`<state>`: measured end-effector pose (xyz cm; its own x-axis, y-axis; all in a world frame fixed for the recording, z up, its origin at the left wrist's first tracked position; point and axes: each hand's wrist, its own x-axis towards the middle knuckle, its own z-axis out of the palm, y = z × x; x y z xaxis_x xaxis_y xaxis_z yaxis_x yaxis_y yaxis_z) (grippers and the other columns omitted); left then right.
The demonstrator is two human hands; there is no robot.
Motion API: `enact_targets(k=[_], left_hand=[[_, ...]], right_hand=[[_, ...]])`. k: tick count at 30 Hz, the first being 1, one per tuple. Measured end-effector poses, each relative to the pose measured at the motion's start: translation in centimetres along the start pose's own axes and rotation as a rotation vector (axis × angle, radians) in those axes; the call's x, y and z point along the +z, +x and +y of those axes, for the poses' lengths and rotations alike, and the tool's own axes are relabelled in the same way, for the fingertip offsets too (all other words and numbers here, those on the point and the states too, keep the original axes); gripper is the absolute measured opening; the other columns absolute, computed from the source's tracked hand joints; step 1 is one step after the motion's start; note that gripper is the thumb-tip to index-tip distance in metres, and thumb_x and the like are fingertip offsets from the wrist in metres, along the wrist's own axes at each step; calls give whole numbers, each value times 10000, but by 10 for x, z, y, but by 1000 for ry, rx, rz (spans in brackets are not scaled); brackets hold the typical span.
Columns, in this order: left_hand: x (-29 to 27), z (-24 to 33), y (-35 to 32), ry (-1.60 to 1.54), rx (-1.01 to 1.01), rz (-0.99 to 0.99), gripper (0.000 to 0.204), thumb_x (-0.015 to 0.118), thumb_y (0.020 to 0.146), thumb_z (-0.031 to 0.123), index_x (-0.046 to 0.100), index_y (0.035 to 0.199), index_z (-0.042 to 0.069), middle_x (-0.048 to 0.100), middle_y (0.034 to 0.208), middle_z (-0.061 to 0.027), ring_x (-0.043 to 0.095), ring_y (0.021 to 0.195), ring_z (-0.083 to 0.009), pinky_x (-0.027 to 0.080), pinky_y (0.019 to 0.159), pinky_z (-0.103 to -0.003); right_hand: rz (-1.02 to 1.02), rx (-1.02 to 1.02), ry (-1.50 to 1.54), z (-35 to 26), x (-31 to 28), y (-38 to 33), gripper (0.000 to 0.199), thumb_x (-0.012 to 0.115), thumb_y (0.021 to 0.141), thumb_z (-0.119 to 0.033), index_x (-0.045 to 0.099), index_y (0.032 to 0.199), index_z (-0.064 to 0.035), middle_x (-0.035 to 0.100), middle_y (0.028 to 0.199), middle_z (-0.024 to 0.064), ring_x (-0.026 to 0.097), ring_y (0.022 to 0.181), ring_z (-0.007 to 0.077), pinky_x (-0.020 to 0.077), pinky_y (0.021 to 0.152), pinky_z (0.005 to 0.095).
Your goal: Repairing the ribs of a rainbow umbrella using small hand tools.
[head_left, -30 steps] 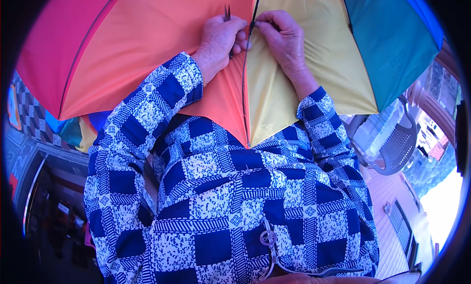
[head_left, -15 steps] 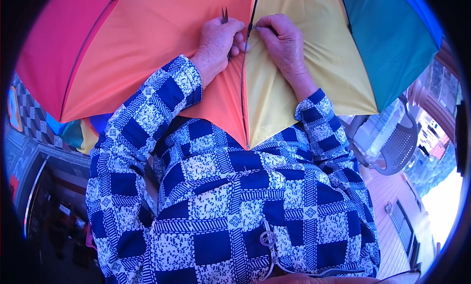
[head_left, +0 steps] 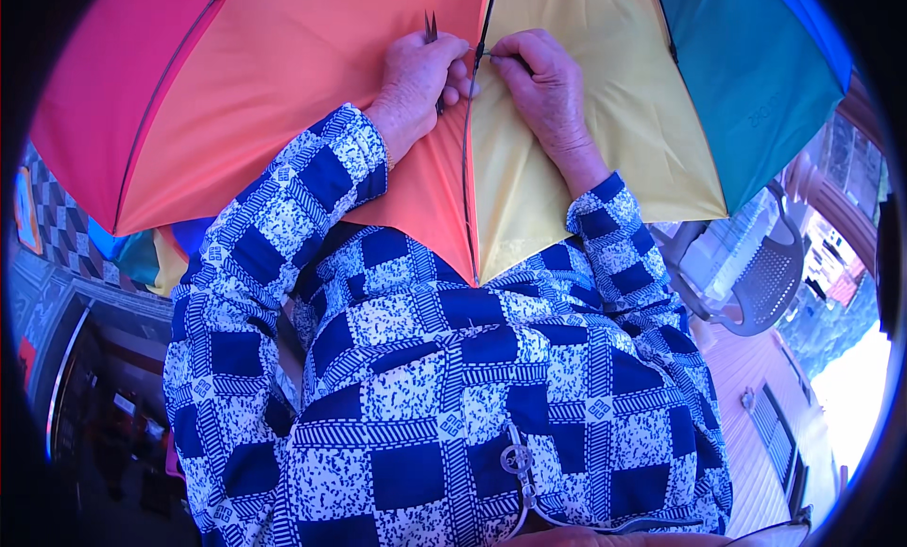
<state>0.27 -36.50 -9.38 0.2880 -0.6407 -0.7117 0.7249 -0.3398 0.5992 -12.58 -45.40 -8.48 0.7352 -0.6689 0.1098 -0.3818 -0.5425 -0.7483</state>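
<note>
A rainbow-coloured umbrella (head_left: 283, 103) lies spread open before me, its ribs showing. Between the orange and yellow panels runs a thin dark rib (head_left: 470, 160) with a small black joint (head_left: 479, 52). My left hand (head_left: 414, 79), on the orange side, is closed around a pair of small dark snips (head_left: 431, 27), pointed blades upward. Its thumb and forefinger reach to the joint. Over the yellow panel, my right hand (head_left: 548, 84) pinches close beside that joint; a fine strand, seemingly thread, spans the short gap to the rib.
Against my patterned blue and white shirt (head_left: 406, 377) rests the umbrella's near tip. A grey plastic chair (head_left: 761, 273) stands at the right, by a pale tiled surface. More coloured fabric (head_left: 142, 259) shows at the left, near a dark doorway (head_left: 104, 415).
My right hand has shifted very slightly, with its fingertips still pinched near the joint. The left hand and the umbrella have hardly moved.
</note>
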Motion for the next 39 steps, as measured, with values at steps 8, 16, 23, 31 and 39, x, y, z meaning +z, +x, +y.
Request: enact_targets(k=[8,16,23,31,39], left_hand=[[1,1,-1,-1,1,17,130,568,804,135,532,766,16,520,559,-55,529,423,-173,392,375,-265],[1,1,0,-23,-5,11,130,564,804,132,533,766,11,519,558,-56,515,412,-171,393,377,-264],[1,0,2,-30,-16,8,133,565,802,132,534,766,8,518,554,-54,519,412,-165,390,373,-259],[4,-1,2,34,-1,0,137,571,790,137,539,747,11,528,554,-54,525,416,-156,385,372,-247],[5,-2,1,91,2,3,132,585,812,143,536,768,29,509,572,-36,547,474,-172,378,405,-245]], right_hand=[[-4,0,-2,0,1,-2,87,621,732,-9,609,818,-22,595,781,89,592,738,210,464,656,280],[22,-3,3,-2,2,-4,86,602,735,-19,616,818,-33,600,782,98,596,734,232,472,653,297],[35,140,49,-4,7,-4,82,597,722,-51,623,800,-56,600,760,104,604,717,269,481,635,343],[31,148,52,-4,9,-2,86,609,711,-72,626,795,-59,598,757,102,602,713,264,481,630,345],[48,115,-101,-4,10,-1,70,597,718,-114,622,765,-69,592,754,106,593,731,290,473,645,380]])
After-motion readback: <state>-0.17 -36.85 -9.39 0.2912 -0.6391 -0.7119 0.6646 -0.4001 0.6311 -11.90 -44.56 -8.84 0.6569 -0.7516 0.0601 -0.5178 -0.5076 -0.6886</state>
